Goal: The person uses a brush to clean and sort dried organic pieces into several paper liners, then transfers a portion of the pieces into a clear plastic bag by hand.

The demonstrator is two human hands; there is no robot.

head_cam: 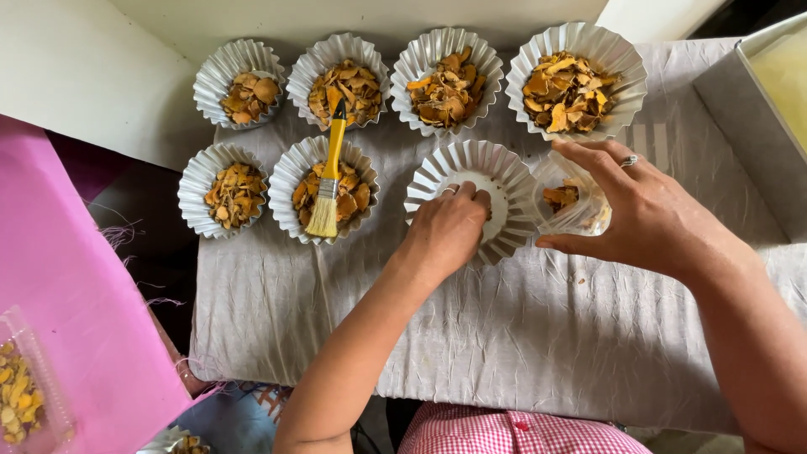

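My left hand [450,229] rests with curled fingers on the near rim and inside of an empty fluted foil cup [504,172]. My right hand [647,214], with a ring on one finger, holds a clear plastic bag [572,202] that has a few orange dried slices in it, just right of the empty cup. Several other fluted foil cups [576,76] filled with orange-brown dried slices stand in two rows on the grey cloth [504,336]. A yellow-handled brush [329,172] lies across two filled cups.
A pink sheet [59,319] lies at the left with a clear pack of yellow slices [21,395] on it. A grey box [756,118] stands at the right edge. White wall panels [84,76] sit behind the cups.
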